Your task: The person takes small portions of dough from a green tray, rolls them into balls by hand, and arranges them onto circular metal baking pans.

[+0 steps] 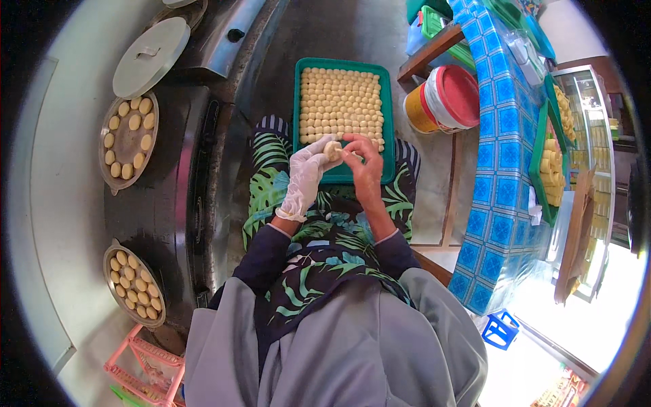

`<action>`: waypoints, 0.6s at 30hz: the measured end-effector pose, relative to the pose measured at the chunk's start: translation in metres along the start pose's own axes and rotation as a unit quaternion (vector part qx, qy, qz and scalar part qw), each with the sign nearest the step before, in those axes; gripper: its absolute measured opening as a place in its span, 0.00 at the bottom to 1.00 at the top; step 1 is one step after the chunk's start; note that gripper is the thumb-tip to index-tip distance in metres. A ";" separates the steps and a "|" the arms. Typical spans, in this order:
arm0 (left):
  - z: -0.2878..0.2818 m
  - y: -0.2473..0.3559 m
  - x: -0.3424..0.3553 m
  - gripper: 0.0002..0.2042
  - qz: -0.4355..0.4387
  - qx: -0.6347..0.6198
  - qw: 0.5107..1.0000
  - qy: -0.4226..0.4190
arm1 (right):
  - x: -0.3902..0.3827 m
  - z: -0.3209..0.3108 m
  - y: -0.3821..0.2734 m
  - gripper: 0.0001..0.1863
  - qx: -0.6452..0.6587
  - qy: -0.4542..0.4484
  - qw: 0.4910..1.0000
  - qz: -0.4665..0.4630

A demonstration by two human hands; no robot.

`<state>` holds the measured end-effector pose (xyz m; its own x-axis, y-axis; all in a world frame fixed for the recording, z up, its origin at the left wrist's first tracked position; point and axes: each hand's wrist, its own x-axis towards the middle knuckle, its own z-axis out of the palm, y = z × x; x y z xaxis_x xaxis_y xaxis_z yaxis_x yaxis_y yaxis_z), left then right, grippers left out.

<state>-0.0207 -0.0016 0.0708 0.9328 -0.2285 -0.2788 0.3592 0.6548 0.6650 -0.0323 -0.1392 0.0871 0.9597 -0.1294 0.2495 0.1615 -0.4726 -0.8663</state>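
Observation:
My left hand (306, 175), in a thin white glove, grips a pale round piece of dough (332, 151) between thumb and fingers. The bare fingers of my right hand (367, 171) pinch at the right side of this piece. Both hands are above the near edge of a green tray (389, 102), which sits at my knees. Rows of small pale dough balls (339, 102) fill most of the tray, packed close together. What the right fingertips press on is partly hidden.
At left, two round pans (108, 178) (110, 288) of dough pieces stand on a dark stove top (139, 217), near a metal lid (150, 57). A red-lidded bucket (456, 97) and a blue-clothed table (489, 203) stand right. A pink rack (146, 359) is lower left.

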 end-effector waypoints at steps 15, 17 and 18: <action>-0.006 0.002 -0.002 0.21 -0.053 0.008 0.998 -0.016 | 0.000 -0.026 0.015 0.15 0.517 -0.031 0.789 0.330; -0.007 0.004 -0.002 0.21 -0.056 0.007 0.998 -0.017 | -0.002 -0.027 0.019 0.14 0.527 -0.030 0.781 0.334; -0.008 0.004 -0.002 0.21 -0.058 0.005 0.998 -0.017 | -0.003 -0.028 0.020 0.13 0.536 -0.031 0.773 0.337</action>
<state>-0.0209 0.0076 0.0683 0.8856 -0.3267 -0.3301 0.4644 0.6149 0.6373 -0.0381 -0.1724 0.0806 0.9127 0.0269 -0.4077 -0.3147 0.6827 -0.6594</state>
